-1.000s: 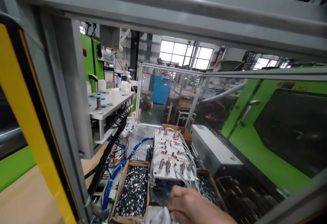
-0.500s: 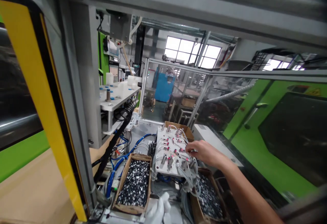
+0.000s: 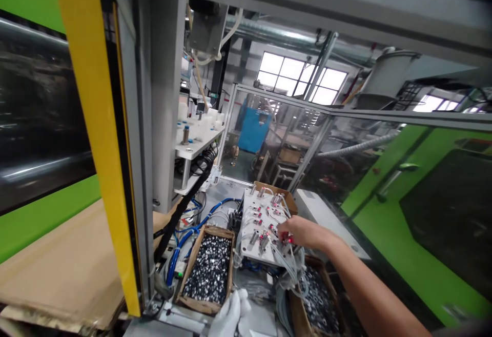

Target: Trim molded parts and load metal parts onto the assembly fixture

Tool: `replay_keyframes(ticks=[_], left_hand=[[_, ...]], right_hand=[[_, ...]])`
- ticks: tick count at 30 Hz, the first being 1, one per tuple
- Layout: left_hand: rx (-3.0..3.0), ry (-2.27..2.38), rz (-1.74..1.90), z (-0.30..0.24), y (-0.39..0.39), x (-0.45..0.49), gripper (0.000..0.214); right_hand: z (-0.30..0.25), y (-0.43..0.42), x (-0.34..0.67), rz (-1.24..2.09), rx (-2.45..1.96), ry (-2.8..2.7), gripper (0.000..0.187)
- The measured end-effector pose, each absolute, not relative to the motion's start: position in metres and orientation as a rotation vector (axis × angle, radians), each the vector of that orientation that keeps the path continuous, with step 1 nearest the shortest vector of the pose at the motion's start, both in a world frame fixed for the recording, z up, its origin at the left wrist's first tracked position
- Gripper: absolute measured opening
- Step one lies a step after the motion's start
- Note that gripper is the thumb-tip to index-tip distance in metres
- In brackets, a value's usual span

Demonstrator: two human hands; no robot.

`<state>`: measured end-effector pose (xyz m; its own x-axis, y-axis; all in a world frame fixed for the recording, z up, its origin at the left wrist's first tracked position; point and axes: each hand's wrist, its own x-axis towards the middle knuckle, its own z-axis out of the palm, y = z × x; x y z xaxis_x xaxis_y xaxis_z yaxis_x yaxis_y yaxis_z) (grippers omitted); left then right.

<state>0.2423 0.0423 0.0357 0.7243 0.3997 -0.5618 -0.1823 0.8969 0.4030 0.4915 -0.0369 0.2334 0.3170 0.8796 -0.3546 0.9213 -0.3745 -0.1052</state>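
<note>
Right hand: right hand [image 3: 302, 233] is stretched out bare over the near right part of the white fixture plate [image 3: 265, 224]; fingers curled down onto one of the red-tipped pins; whether anything is pinched cannot be told.
Left hand: left hand [image 3: 229, 315] in a white glove is seen at the bottom edge, fingers loosely open, nothing gripped, just near of the left box.
Change from earlier: half a second ago the right hand was placed a little farther back on the plate; it has been drawn nearer, toward the plate's near right corner. The gloved hand has barely shifted. View has been swung left, so more yellow post is shown.
Fixture plate: set centre, between two cardboard boxes, clear hoses trailing off its near right side.
Left box [image 3: 209, 270]: filled with small dark metal parts, left of the plate.
Right box [image 3: 315, 301]: same parts, near right, partly covered by the forearm and hoses.
Around: blue cables [image 3: 184, 247] left of the boxes; white table [image 3: 194, 147] far left.
In the way: yellow post [image 3: 102, 137] and grey frame block the left; clear guard panel [image 3: 277, 144] stands behind the plate.
</note>
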Motion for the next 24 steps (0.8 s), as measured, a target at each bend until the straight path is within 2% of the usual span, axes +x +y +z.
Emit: replay_keyframes(ticks=[3, 12, 17, 24], left_hand=[[0.331, 0.698, 0.29, 0.034, 0.044, 0.247, 0.002], [0.26, 0.704, 0.184, 0.026, 0.04, 0.254, 0.013], [0.197, 0.688, 0.181, 0.02, 0.042, 0.251, 0.026], [0.165, 0.669, 0.183, 0.019, 0.049, 0.25, 0.029]], right_hand=[[0.232, -0.036, 0.496, -0.582, 2.441, 1.67, 0.047], [0.223, -0.016, 0.514, -0.753, 2.357, 1.627, 0.045], [0.23, -0.02, 0.512, -0.768, 2.323, 1.64, 0.046], [0.233, -0.027, 0.509, -0.782, 2.379, 1.674, 0.04]])
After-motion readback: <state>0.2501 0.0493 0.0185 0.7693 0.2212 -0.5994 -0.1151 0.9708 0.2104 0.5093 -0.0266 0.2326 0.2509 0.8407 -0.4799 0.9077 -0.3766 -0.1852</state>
